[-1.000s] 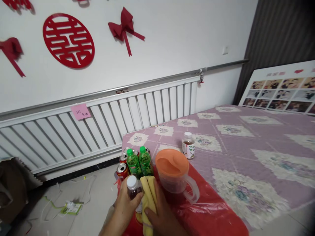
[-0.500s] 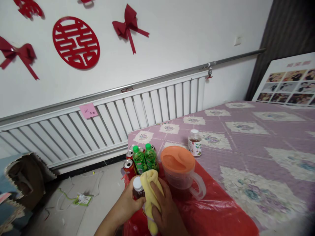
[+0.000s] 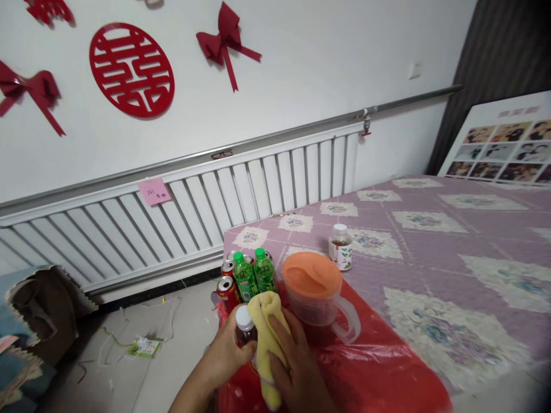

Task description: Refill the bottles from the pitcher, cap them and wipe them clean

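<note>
1. Right hand (image 3: 296, 357) has brought its fingers further over the yellow cloth (image 3: 263, 338), pinching it.
2. Left hand (image 3: 226, 355) grips the white-capped bottle (image 3: 245, 319) beside the cloth.
3. Wiping, seemingly; the next stroke needs the bottle steady, clear of the nearby jug (image 3: 312, 288).

A red plastic sheet (image 3: 374, 373) covers the near surface; on it stands a clear pitcher (image 3: 310, 304) with an orange lid, handle to the right, while two green bottles (image 3: 245, 281) and several cans (image 3: 228, 292) crowd the far left. A purple quilted cloth (image 3: 370, 287) — patterned with pale floral patches — spreads beyond, with a white-capped jar (image 3: 341, 254) upright on it. On the tiled floor (image 3: 167, 361), left, lie a green-and-white packet (image 3: 145, 347) and thin cords (image 3: 173, 320).
</note>
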The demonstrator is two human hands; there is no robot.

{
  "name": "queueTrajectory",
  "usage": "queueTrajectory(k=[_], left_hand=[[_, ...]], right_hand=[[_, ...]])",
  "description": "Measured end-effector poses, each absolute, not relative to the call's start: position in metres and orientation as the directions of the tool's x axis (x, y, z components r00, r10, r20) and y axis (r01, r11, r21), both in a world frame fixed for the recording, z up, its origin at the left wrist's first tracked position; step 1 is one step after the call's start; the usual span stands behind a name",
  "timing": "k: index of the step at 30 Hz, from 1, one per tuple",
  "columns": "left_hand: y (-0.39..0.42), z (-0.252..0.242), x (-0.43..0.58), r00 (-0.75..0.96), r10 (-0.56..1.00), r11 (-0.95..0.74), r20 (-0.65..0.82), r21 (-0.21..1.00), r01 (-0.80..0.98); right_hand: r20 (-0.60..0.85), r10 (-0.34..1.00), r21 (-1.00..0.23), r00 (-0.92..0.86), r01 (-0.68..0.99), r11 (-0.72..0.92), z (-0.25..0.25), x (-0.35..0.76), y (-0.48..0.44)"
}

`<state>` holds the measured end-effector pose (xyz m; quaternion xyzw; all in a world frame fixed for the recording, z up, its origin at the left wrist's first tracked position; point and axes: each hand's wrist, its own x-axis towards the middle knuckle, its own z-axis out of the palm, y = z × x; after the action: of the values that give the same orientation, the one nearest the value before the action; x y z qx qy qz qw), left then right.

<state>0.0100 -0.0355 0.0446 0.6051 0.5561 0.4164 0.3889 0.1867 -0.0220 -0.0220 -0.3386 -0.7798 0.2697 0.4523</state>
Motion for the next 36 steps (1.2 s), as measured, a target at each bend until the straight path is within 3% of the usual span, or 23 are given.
queueTrajectory(k=[3,7,11,20,23,28,30,36], left_hand=[[-0.035,0.048,0.012,0.062,0.996,-0.076,0.059,0.949,0.305],[-0.034,0.042,0.008,0.005,0.997,-0.073,0.076,0.928,0.364],[-0.033,0.032,0.005,-0.047,0.996,-0.046,0.073,0.899,0.435],[-0.037,0.013,0.01,-0.246,0.93,-0.081,0.272,0.807,0.585],[-0.04,0.012,0.008,-0.264,0.938,-0.054,0.224,0.848,0.527],[-0.043,0.021,0.003,-0.166,0.983,-0.007,0.073,0.93,0.367],[-0.043,0.027,0.002,-0.108,0.991,-0.032,0.072,0.942,0.334],[-0.041,0.034,0.001,-0.03,0.996,-0.077,0.09,0.953,0.292]], right_hand=[[0.562,0.746,-0.7,-0.358,0.275,0.659,-0.022,0.183,-0.026],[0.283,0.9,-0.814,-0.333,0.414,0.408,-0.024,0.18,-0.019],[0.078,0.916,-0.82,-0.394,0.497,0.283,-0.026,0.186,-0.012],[0.148,0.91,-0.816,-0.387,0.472,0.334,-0.029,0.191,-0.009],[0.287,0.882,-0.805,-0.375,0.405,0.434,-0.026,0.193,-0.013],[0.574,0.731,-0.669,-0.369,0.302,0.679,-0.021,0.193,-0.024],[0.54,0.753,-0.683,-0.375,0.328,0.653,-0.02,0.192,-0.025],[0.197,0.899,-0.789,-0.391,0.481,0.382,-0.019,0.189,-0.014]])
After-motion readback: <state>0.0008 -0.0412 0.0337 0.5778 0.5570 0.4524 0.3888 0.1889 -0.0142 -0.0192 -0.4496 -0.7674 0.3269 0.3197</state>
